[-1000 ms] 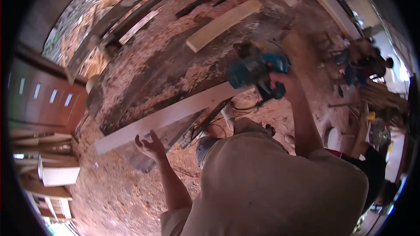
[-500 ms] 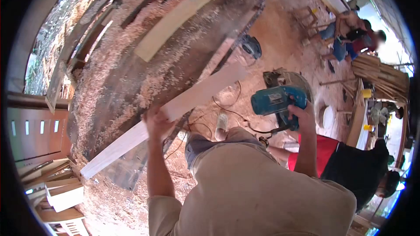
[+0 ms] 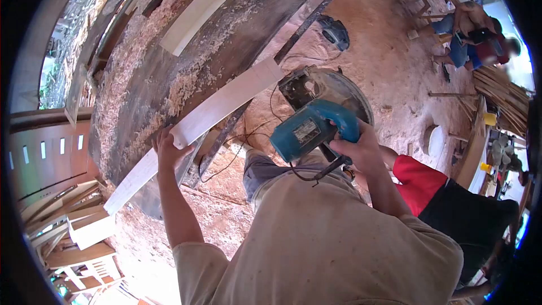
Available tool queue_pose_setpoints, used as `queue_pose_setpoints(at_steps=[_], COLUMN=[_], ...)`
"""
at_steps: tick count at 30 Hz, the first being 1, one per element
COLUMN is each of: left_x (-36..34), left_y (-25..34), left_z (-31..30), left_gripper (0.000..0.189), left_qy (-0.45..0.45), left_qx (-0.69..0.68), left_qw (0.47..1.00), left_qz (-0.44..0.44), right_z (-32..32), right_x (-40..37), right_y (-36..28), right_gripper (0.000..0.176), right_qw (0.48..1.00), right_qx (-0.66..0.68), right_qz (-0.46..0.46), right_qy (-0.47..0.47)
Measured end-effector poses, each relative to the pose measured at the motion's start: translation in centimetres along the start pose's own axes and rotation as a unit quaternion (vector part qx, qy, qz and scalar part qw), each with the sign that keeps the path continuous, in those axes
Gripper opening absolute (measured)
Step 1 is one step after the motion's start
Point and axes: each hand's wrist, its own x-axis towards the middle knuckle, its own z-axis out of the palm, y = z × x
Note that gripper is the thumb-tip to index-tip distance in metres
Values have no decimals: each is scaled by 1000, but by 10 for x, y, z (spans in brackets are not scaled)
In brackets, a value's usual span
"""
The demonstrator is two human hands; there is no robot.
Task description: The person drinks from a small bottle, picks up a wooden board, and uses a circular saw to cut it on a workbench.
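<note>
In my right hand (image 3: 358, 146) is a blue circular saw (image 3: 305, 133), held by its rear handle above the floor. Its round blade guard and base plate (image 3: 293, 87) face away from me, near the far end of a pale wooden board (image 3: 226, 99) but apart from it. The board lies slantwise across a dark, shavings-covered workbench (image 3: 152, 85), with its far end past the bench edge. My left hand (image 3: 168, 149) grips the board across its width, thumb on the near side. The saw's cord hangs below its handle.
Another pale board (image 3: 209, 8) lies farther up the bench. A second blue power tool (image 3: 334, 33) rests on the sawdust-covered floor. Close on my right is a person in a red and black shirt (image 3: 446, 200); other people sit at the far right. Timber offcuts (image 3: 62, 214) are stacked at left.
The saw has moved left, closer to the board's far end. My left hand has shifted left and down along the board, and the view has shifted slightly.
</note>
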Motion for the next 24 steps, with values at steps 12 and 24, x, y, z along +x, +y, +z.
queue_pose_setpoints(at_steps=[12,24], left_x=[40,38], left_y=[25,12], left_z=[7,19], left_gripper=[99,87], left_qy=[88,87], left_qx=[9,-3], left_qw=[922,925], left_qz=[-377,-370], right_z=[70,96], right_x=[4,16], right_y=[-4,24], right_gripper=[33,27], right_qw=[992,993], right_qx=[-123,-115], right_qz=[-23,-27], right_qy=[-22,-10])
